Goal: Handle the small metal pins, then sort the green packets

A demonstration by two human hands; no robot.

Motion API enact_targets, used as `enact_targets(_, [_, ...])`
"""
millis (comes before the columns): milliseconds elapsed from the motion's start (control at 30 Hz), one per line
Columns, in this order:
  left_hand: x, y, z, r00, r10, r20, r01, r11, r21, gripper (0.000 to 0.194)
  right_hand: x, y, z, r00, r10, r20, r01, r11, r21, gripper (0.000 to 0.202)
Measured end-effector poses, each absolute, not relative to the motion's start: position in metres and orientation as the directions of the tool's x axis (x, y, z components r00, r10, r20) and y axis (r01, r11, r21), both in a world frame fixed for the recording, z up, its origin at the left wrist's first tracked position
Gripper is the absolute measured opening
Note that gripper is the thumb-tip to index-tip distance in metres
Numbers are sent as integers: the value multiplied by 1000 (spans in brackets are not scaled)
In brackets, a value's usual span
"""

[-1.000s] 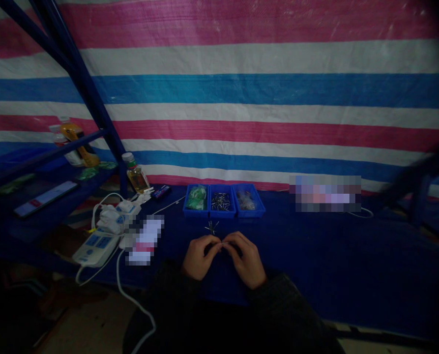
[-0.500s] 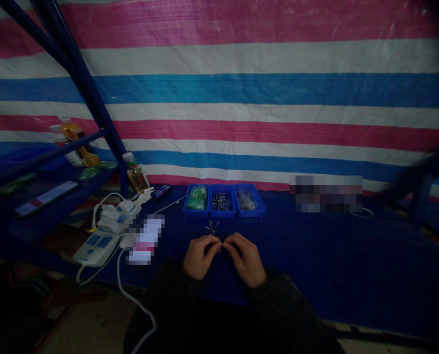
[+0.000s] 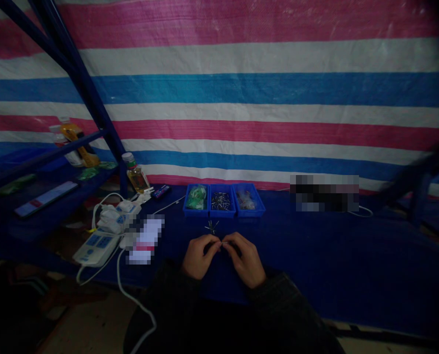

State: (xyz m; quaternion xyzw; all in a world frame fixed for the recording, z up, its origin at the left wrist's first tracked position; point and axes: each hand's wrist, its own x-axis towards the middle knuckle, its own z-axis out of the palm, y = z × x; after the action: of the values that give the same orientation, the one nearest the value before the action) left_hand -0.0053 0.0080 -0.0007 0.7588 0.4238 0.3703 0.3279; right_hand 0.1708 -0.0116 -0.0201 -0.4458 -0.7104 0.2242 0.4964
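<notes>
My left hand (image 3: pixel 200 256) and my right hand (image 3: pixel 246 258) meet fingertip to fingertip above the blue table, both closed in a pinch. A tiny thin light piece shows between the fingertips; it is too small to name. Just beyond them lies a small pile of thin metal pins (image 3: pixel 212 227). Farther back stand three blue bins side by side. The left bin (image 3: pixel 196 214) holds green plastic bags, the middle bin (image 3: pixel 222 214) many dark metal pins, and the right bin (image 3: pixel 249 214) small pieces in clear plastic.
To my left are a phone (image 3: pixel 145 241), a white power strip (image 3: pixel 96 248) with plugs and cables, and a drink bottle (image 3: pixel 136 174). A blue metal frame (image 3: pixel 90 98) rises there. A blurred-out object (image 3: pixel 324 193) lies at the back right. Striped sheeting (image 3: pixel 241 88) hangs behind.
Both hands stay in nearly the same place. The fingertips have parted very slightly, and a thin light piece now shows between them.
</notes>
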Motion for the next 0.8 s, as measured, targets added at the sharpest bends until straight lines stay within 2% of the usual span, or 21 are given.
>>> enact_targets(500, [-6, 8, -1, 360, 887, 290, 386, -424, 819, 20, 171, -13, -18, -116, 879, 462, 406, 466, -786, 15])
enact_targets(800, [-5, 8, -4, 356, 887, 293, 385, -425, 820, 20, 171, -13, -18, -124, 889, 441, 427, 448, -785, 23])
